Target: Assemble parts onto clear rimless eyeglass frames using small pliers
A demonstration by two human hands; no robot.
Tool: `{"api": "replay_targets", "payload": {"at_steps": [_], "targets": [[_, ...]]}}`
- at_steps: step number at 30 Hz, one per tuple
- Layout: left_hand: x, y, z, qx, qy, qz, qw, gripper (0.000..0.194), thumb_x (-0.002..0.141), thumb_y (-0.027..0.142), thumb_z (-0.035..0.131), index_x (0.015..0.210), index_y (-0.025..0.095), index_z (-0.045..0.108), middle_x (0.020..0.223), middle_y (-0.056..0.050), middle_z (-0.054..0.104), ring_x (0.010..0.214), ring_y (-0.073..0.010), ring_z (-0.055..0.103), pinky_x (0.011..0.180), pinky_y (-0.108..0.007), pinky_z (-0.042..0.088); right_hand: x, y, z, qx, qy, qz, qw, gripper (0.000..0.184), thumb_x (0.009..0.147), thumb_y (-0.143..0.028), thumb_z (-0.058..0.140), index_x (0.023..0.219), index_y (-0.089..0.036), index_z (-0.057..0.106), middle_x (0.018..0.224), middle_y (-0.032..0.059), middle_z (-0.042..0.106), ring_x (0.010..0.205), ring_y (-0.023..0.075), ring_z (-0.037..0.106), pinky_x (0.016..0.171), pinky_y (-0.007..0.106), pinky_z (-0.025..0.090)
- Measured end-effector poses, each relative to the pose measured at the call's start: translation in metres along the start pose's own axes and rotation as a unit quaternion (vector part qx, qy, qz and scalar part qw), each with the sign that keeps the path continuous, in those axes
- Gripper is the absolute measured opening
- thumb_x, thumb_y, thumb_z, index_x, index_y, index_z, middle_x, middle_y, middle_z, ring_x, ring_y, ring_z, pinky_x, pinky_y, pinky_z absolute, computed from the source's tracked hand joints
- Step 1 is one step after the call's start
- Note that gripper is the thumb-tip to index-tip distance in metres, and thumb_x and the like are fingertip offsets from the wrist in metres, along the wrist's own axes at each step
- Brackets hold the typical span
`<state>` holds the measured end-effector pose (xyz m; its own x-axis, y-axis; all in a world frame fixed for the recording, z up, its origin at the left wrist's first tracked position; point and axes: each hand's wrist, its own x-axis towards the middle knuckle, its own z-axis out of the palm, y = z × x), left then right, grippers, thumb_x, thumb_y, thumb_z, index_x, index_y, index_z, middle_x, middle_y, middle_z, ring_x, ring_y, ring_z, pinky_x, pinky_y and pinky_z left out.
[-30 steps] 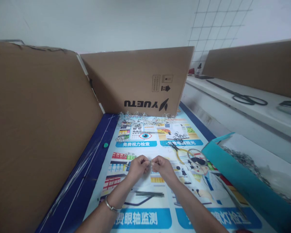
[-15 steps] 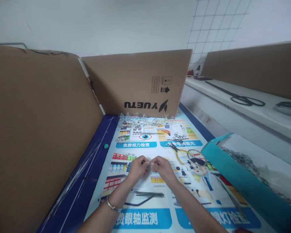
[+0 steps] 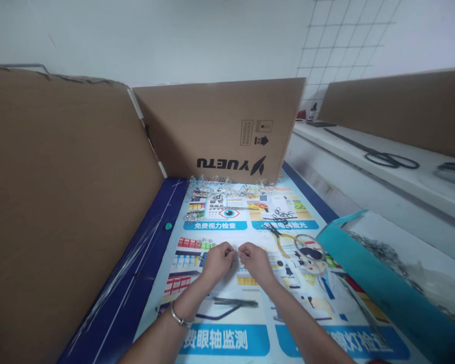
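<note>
We have the left hand [image 3: 218, 264] and the right hand [image 3: 256, 263] nearly meeting over the counter [image 3: 252, 238], each with thumb and finger closed in a pinch on what seems to be one small piece [image 3: 236, 250] in the narrow space between them; it is too tiny and blurred for us to tell its shape. For work this fine, we'd judge it best to steady the piece with one pinch and let the other make small, light turns, since hard squeezing could bend it or make it spring away. Level wrists and fingertips that don't cover the piece would help us see it. The thin dark rods [image 3: 235, 303] lie nearer us, below the hands, and the yellow-handled pliers [image 3: 281, 248] rest beyond the right hand, so our forearms should clear the rods.
</note>
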<state>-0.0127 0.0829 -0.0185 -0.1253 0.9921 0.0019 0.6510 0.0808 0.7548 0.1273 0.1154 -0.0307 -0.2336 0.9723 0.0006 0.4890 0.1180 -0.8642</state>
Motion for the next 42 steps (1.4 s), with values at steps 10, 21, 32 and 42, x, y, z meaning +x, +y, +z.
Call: {"api": "replay_targets", "payload": {"at_steps": [10,21,32,42], "targets": [[0.002,0.002,0.000,0.065,0.010,0.002,0.998,0.015,0.076,0.020,0.045,0.067,0.020,0.057,0.060,0.002,0.059,0.060,-0.0114,0.053,0.055,-0.019,0.032,-0.001,-0.008,-0.001,-0.089,0.007,-0.022,0.996,0.013,0.068,-0.021,0.047,0.070,-0.021,0.060,0.060,-0.0019,0.062,0.059,0.0124,0.056,0.056,0.020,0.034],[0.002,0.002,0.004,0.096,0.012,0.020,0.995,0.017,0.079,0.017,0.041,0.070,0.019,0.056,0.064,0.000,0.059,0.063,-0.0129,0.053,0.057,-0.021,0.031,-0.003,-0.010,0.000,-0.104,0.016,-0.031,0.994,0.014,0.070,-0.020,0.046,0.067,-0.021,0.059,0.057,-0.0019,0.060,0.057,0.0118,0.053,0.054,0.021,0.031],[-0.006,0.006,-0.001,0.134,0.018,0.102,0.985,0.023,0.084,0.018,0.036,0.085,0.021,0.059,0.081,-0.002,0.062,0.077,-0.0150,0.056,0.067,-0.023,0.035,-0.005,-0.009,-0.001,-0.089,0.004,-0.079,0.993,0.022,0.077,-0.025,0.040,0.075,-0.020,0.061,0.061,-0.0006,0.059,0.060,0.0138,0.054,0.057,0.022,0.034],[-0.017,0.021,-0.009,0.233,0.026,0.102,0.967,0.020,0.086,0.021,0.038,0.087,0.023,0.057,0.083,-0.004,0.060,0.076,-0.0161,0.056,0.060,-0.025,0.031,-0.009,-0.007,-0.002,-0.115,0.019,-0.132,0.984,0.022,0.079,-0.025,0.034,0.076,-0.022,0.056,0.072,0.0028,0.061,0.069,0.0176,0.055,0.062,0.026,0.037]]}}
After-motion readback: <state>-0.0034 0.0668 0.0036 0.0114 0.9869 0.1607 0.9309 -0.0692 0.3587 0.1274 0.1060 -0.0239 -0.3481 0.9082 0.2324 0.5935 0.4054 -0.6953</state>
